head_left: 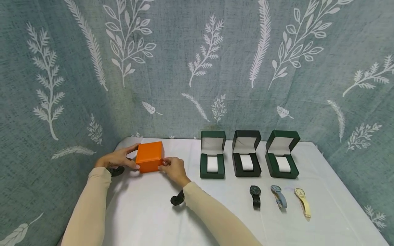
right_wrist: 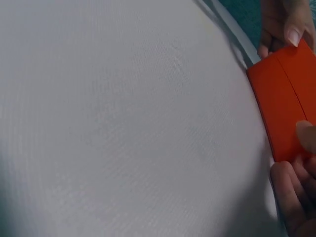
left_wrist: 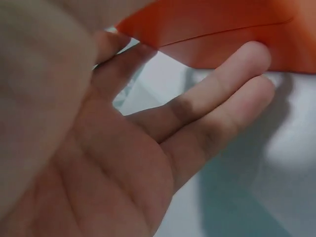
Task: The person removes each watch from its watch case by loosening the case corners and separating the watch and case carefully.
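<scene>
Closest to me are the 2 cream sleeves [head_left: 89, 205] reaching out over the white tablecloth [head_left: 147, 212]. They end at an orange box [head_left: 149, 157] sitting shut on the left part of the table. The left hand [head_left: 118, 159] cups the box's left side, thumb along the upper edge and fingers [left_wrist: 232, 74] lying fairly straight, loosely together, against the lower side. The right hand [head_left: 173, 168] meets the front right corner, its fingertips [right_wrist: 306, 136] curled and pinching near the lid seam.

If the lid is to come up, I'd say it goes best with the left hand steadying the base flat on the cloth while the right fingertips lift at the seam, not squeezing the walls, so the box neither slides nor tips.

Further right stand 3 open watch boxes [head_left: 212, 155] with white cushions, well apart from the hands. In front of them lie 3 watches: black [head_left: 255, 196], blue [head_left: 278, 196] and cream [head_left: 303, 201]. A leaf-print curtain [head_left: 197, 61] hangs behind.
</scene>
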Available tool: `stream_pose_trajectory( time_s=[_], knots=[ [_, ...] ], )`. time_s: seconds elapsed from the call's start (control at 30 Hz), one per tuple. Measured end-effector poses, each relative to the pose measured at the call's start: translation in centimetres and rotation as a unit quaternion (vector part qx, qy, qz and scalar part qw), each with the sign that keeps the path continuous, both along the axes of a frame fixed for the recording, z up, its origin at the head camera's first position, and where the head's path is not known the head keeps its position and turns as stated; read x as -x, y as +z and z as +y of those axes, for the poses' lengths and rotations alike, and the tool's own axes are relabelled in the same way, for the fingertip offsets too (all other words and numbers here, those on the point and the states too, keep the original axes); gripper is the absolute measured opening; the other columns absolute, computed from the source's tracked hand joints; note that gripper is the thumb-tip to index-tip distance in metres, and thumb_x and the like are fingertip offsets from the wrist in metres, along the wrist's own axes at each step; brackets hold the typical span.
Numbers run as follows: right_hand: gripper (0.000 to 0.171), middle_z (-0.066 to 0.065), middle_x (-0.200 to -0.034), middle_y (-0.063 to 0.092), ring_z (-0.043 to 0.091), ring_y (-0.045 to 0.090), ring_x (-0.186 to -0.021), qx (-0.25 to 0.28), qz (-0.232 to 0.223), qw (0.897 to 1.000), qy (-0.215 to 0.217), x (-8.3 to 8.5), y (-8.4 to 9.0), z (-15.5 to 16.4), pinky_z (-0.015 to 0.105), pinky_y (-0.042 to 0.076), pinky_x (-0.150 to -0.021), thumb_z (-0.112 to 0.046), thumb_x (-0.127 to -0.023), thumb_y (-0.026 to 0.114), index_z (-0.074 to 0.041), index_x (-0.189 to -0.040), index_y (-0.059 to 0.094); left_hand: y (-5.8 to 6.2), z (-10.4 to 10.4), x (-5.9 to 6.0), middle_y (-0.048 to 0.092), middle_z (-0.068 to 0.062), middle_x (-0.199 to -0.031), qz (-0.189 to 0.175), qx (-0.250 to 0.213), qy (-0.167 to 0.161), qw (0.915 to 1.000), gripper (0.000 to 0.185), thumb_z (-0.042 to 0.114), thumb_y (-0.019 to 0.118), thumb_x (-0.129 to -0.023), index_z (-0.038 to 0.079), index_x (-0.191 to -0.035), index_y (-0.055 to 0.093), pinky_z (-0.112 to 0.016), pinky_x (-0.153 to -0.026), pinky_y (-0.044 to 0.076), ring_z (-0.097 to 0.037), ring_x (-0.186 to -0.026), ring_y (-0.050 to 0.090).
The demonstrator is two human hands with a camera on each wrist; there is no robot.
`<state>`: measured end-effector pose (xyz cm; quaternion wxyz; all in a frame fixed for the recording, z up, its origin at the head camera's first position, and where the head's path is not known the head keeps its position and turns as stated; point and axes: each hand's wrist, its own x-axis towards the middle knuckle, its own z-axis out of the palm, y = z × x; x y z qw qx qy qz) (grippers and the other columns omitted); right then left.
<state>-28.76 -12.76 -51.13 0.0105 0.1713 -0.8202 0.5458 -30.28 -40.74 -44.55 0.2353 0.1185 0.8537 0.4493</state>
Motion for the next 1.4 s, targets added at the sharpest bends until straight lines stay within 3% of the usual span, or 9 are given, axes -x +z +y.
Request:
stream_pose_trajectory(
  time_s=[0.13, 0.27, 0.43, 0.7, 1.0, 1.2, 1.4],
  knots=[
    [0.030, 0.002, -0.086, 0.075, 0.002, 0.062, -0.072, -0.010, 0.029, 1.000, -0.002, -0.1, 0.1, 0.2, 0.015, 0.052, -0.069, -0.013, -0.085, 0.086, 0.002, -0.109, 0.078, -0.4, 0.0, -0.2, -0.003, -0.027, -0.168, -0.010, -0.034, 0.006, 0.9993, 0.118, 0.010, 0.085, -0.086, 0.008, -0.165, -0.002, -0.046, -0.098, 0.055, -0.043, -0.123, 0.060],
    [0.029, 0.002, -0.087, 0.076, 0.002, 0.065, -0.074, -0.023, 0.053, 0.998, 0.013, -0.1, 0.1, 0.5, 0.015, 0.053, -0.071, -0.016, -0.087, 0.085, 0.002, -0.109, 0.079, -0.7, 0.0, -0.6, 0.001, -0.024, -0.169, 0.000, -0.058, 0.015, 0.9982, 0.114, 0.008, 0.084, -0.087, 0.008, -0.166, 0.001, -0.048, -0.100, 0.053, -0.046, -0.130, 0.054],
    [0.033, 0.001, -0.092, 0.075, 0.001, 0.064, -0.077, -0.029, 0.062, 0.997, 0.031, -0.3, -0.2, 1.2, 0.015, 0.052, -0.070, -0.022, -0.089, 0.084, -0.001, -0.115, 0.078, -0.9, 0.1, -1.4, 0.003, -0.026, -0.168, 0.023, -0.048, 0.017, 0.9984, 0.111, 0.014, 0.083, -0.089, 0.004, -0.165, 0.003, -0.052, -0.102, 0.051, -0.050, -0.135, 0.048],
    [0.035, 0.000, -0.091, 0.071, 0.002, 0.063, -0.076, -0.019, 0.066, 0.996, 0.049, -0.7, -0.2, 2.7, 0.016, 0.053, -0.068, -0.021, -0.089, 0.084, -0.001, -0.117, 0.077, -1.5, 1.0, -3.1, 0.004, -0.021, -0.170, 0.040, -0.053, 0.040, 0.9970, 0.110, 0.018, 0.083, -0.089, 0.005, -0.165, 0.005, -0.046, -0.100, 0.053, -0.046, -0.134, 0.050],
    [0.033, -0.001, -0.088, 0.072, 0.000, 0.064, -0.073, -0.032, 0.107, 0.992, 0.049, -2.0, 0.0, 4.5, 0.016, 0.053, -0.067, -0.023, -0.086, 0.086, -0.003, -0.112, 0.079, -1.3, 2.8, -4.8, 0.013, -0.025, -0.168, 0.068, -0.072, 0.032, 0.9945, 0.111, 0.016, 0.084, -0.088, 0.004, -0.165, 0.005, -0.036, -0.091, 0.058, -0.043, -0.128, 0.057],
    [0.031, -0.002, -0.088, 0.072, 0.002, 0.067, -0.074, -0.025, 0.106, 0.992, 0.059, -3.2, 0.2, 6.4, 0.016, 0.055, -0.062, -0.023, -0.086, 0.086, -0.004, -0.110, 0.080, -0.9, 4.8, -5.6, 0.026, -0.029, -0.162, 0.085, -0.073, 0.025, 0.9933, 0.113, 0.017, 0.087, -0.085, 0.002, -0.164, 0.008, -0.035, -0.088, 0.058, -0.037, -0.120, 0.064],
    [0.028, 0.001, -0.089, 0.072, 0.009, 0.070, -0.077, -0.005, 0.088, 0.994, 0.064, -4.2, 0.6, 8.5, 0.023, 0.057, -0.053, -0.020, -0.087, 0.086, -0.004, -0.109, 0.079, -0.9, 6.5, -6.0, 0.022, -0.024, -0.166, 0.093, -0.083, 0.014, 0.9921, 0.112, 0.019, 0.087, -0.085, 0.002, -0.164, 0.010, -0.036, -0.091, 0.058, -0.039, -0.126, 0.060]
  ],
)
